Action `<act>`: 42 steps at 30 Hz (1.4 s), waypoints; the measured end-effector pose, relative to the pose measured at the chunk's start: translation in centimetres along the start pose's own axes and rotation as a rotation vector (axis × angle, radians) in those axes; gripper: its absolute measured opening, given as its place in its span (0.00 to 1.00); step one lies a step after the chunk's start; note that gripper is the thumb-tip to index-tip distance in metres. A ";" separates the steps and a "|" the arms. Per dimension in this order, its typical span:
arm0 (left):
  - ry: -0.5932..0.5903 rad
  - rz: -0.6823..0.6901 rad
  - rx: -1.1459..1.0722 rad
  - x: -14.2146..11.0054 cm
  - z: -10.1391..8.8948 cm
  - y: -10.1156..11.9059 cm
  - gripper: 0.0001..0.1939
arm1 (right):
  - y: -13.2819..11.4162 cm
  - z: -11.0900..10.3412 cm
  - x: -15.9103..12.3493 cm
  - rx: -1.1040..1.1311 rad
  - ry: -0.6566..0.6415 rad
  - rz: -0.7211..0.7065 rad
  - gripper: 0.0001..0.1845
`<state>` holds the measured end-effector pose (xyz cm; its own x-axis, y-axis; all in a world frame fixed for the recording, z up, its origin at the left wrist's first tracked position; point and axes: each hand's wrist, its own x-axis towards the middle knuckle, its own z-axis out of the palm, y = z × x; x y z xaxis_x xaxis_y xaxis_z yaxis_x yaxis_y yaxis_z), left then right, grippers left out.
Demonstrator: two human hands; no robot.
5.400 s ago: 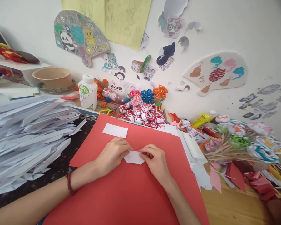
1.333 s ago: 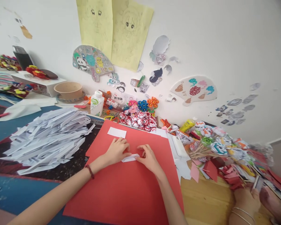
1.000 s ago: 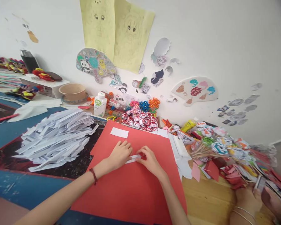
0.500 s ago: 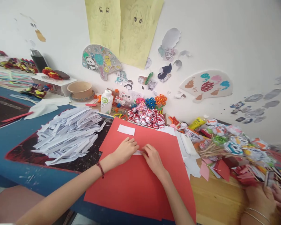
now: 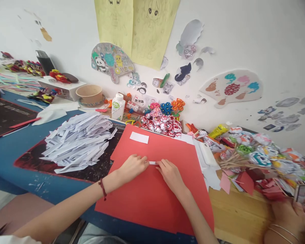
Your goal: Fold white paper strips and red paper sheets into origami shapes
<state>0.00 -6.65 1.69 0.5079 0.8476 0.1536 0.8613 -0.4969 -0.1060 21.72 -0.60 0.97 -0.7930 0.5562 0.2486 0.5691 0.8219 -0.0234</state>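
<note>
Strip over red card; white wall

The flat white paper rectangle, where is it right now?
In the head view, the flat white paper rectangle lies near the far left corner of the red sheet, beyond the left hand and right of the white strip pile.

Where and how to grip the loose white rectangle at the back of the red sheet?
Probably pinch its near long edge, coming in low from the wearer's side: the white rectangle lies flat on the red sheet, leaving only edges to catch, with bare red along that side.
</note>
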 end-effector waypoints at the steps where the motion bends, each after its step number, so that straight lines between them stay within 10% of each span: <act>1: 0.004 0.013 0.002 0.0 0.2 -0.3 0.06 | 0.0 0.1 0.2 0.007 0.000 0.014 0.11; 9: 0.062 0.079 0.020 0.0 0.5 -1.1 0.09 | 0.1 1.4 2.1 0.061 0.059 -0.050 0.18; 25: 0.160 -0.017 -0.290 -1.6 -5.8 1.1 0.14 | -4.1 -3.2 0.3 0.643 0.246 0.185 0.17; 38: 0.124 -0.105 -0.395 -1.5 -5.0 0.3 0.15 | -2.0 -3.3 0.1 0.865 0.183 0.139 0.21; 42: 0.230 -0.186 -0.407 -1.6 -4.6 -0.3 0.15 | -2.1 -3.5 0.5 0.905 0.296 0.416 0.10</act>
<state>-0.97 -8.74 5.97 0.2959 0.8884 0.3510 0.8495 -0.4128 0.3286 20.91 -2.48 4.49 -0.4162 0.8653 0.2793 0.3125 0.4247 -0.8497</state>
